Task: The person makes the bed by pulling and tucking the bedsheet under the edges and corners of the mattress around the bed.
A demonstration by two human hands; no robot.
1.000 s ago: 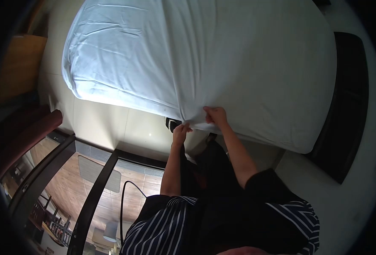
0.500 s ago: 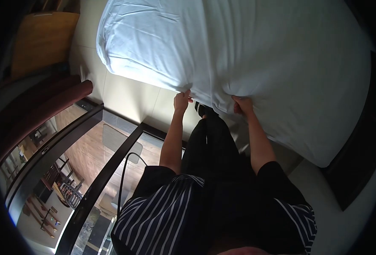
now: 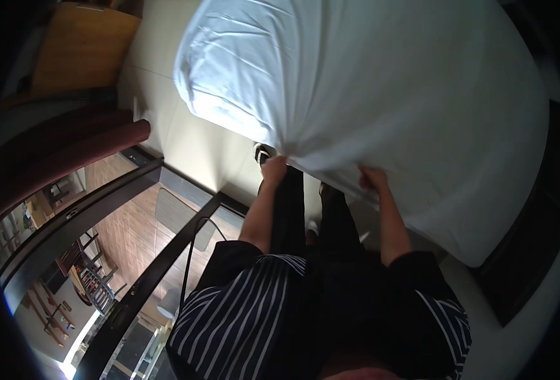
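Observation:
A white bed sheet [image 3: 368, 82] covers a mattress that fills the upper middle and right of the head view. My left hand [image 3: 273, 170] is closed on the sheet's near edge, and folds fan out from that grip across the cloth. Further right along the same edge, my right hand [image 3: 372, 179] has its fingers curled round the sheet. What lies inside the curled fingers of both hands is partly hidden. Below the edge, one foot in a dark sandal [image 3: 261, 152] shows on the floor beside my left hand.
A dark-framed glass door [image 3: 144, 266] stands at the lower left, with a dark red curtain [image 3: 71, 158] above it. A wooden chair [image 3: 83, 50] is at the upper left. Pale floor tiles [image 3: 159, 95] run beside the bed, and a dark headboard [image 3: 523, 253] is at the right.
My left hand has pulled the sheet's edge, and the folds now gather tightly at it. One foot has stepped left. The view has shifted slightly, and my right hand stays at the edge.

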